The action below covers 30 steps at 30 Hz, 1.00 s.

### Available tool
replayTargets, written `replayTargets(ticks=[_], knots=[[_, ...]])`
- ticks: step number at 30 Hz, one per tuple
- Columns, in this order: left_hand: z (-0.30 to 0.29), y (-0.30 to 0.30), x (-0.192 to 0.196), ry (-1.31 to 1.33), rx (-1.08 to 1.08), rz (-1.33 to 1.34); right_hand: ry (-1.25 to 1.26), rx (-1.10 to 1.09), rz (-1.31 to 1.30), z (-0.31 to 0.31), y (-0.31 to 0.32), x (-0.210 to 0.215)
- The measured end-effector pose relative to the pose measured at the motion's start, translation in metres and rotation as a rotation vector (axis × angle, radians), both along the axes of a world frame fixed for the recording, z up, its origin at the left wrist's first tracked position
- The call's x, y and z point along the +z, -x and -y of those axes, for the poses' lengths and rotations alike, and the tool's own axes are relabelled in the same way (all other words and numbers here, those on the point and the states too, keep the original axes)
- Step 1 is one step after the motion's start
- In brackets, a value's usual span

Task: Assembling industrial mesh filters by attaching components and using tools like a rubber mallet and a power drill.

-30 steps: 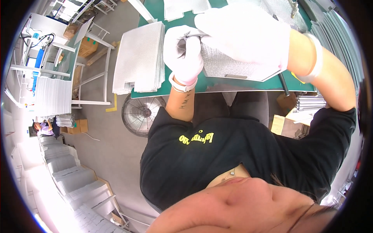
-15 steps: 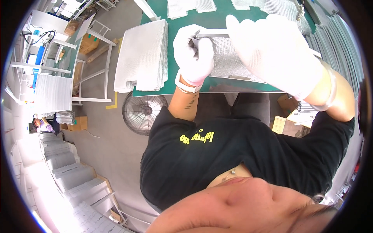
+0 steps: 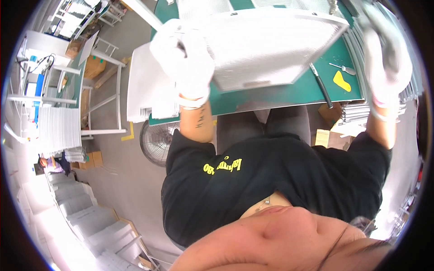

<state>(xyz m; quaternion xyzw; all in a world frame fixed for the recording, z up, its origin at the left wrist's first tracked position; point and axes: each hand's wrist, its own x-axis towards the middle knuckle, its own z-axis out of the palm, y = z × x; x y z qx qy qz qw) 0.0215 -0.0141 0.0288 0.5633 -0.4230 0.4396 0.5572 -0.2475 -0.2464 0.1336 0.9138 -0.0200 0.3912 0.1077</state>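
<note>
Panel [image 3: 271, 47], framed and pale-meshed, is up close, tilted over the green surface [image 3: 239, 99]; can't tell if its lower edge touches down. My left hand [image 3: 185, 56], gloved, clasps its left end. Change: half a second ago my right hand [image 3: 389, 61] was over the panel; now it's well off to the right, near the upright stack of grey panels [image 3: 417, 81], motion-blurred. Can't tell if it holds anything. Reading: two-handed handling looks paused, left hand seemingly steadying the panel alone.

The right-hand shift also bares more of the surface: black-handled tool [image 3: 323, 88] at the near edge, yellow piece [image 3: 342, 81] beside it, screwdriver [image 3: 346, 69] just behind. Mesh sheets [image 3: 142, 86] sit stacked left of my left hand.

Lower down, left: round fan [image 3: 156, 143] on the floor. Far left: cartons [image 3: 92, 160] and a co-worker [image 3: 54, 166], too small to make out what they're doing.
</note>
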Motion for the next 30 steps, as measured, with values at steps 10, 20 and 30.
replayTargets(ticks=[10, 20, 30], knots=[[0.094, 0.048, 0.028, -0.825, -0.379, 0.759, -0.396, -0.598, -0.486, 0.045, 0.042, -0.295], [0.117, 0.04, -0.003, -0.892, -0.2, 0.547, -1.601, 0.188, 0.313, -0.031, 0.055, -0.187], [0.116, 0.037, -0.003, -0.822, -0.264, 0.466, -1.553, 0.339, 0.837, -0.102, -0.015, -0.241]])
